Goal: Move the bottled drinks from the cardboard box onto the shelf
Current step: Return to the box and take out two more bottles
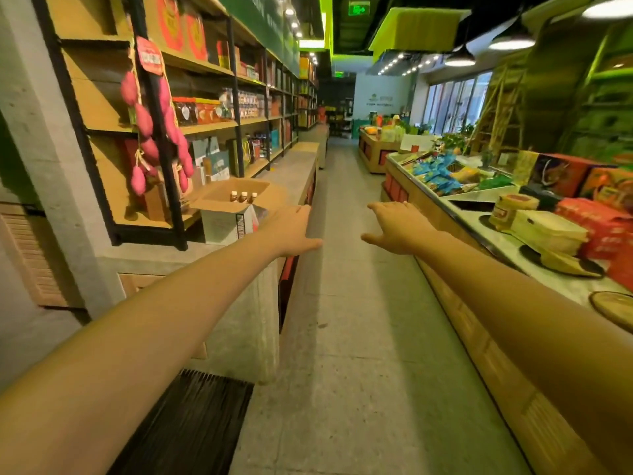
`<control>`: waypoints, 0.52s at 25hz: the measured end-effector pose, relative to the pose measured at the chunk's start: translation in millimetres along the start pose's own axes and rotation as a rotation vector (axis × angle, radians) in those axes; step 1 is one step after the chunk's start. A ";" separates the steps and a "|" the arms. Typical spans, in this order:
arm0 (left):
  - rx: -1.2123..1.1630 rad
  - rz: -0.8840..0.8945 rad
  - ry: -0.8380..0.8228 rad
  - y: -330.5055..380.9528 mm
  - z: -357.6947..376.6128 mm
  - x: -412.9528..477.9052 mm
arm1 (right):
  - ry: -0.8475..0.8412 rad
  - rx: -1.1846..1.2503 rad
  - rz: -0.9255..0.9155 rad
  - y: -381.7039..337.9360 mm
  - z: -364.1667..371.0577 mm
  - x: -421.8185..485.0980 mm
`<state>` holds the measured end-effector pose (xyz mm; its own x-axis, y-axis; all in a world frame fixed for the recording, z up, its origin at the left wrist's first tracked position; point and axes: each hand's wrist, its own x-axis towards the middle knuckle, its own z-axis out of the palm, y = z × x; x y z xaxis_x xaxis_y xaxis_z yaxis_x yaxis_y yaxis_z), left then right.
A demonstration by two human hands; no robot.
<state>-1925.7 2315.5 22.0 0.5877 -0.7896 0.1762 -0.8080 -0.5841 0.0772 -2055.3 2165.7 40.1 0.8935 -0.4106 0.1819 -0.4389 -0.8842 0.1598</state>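
An open cardboard box [229,214] stands on the grey counter at the left, its flaps spread. Three brown bottled drinks [243,197] with pale caps stand upright inside it. Behind the box rises the wooden shelf [113,97] with a black frame. My left hand [291,231] is stretched out flat, palm down, just right of the box and holds nothing. My right hand [399,229] is also flat and empty, out over the aisle floor.
Pink sweet-potato decorations [147,132] hang on the shelf post. Jars and boxes fill shelves further back. A long display counter [479,214] with packaged goods runs along the right. The grey aisle floor [349,303] lies between. A black floor grate [191,419] is at lower left.
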 end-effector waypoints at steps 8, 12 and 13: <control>0.020 0.019 -0.037 -55.9 52.4 195.2 | -0.009 0.028 -0.006 42.9 70.1 205.3; 0.003 -0.090 -0.012 -103.0 73.6 304.6 | 0.022 0.034 -0.113 52.1 98.4 339.9; 0.003 -0.115 -0.018 -116.1 77.8 329.1 | 0.034 0.041 -0.140 50.9 103.2 371.5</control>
<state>-1635.2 2108.9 -5.3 0.6770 -0.7208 0.1488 -0.7352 -0.6715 0.0926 -1735.9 1945.2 15.7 0.9415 -0.2756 0.1939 -0.3055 -0.9409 0.1461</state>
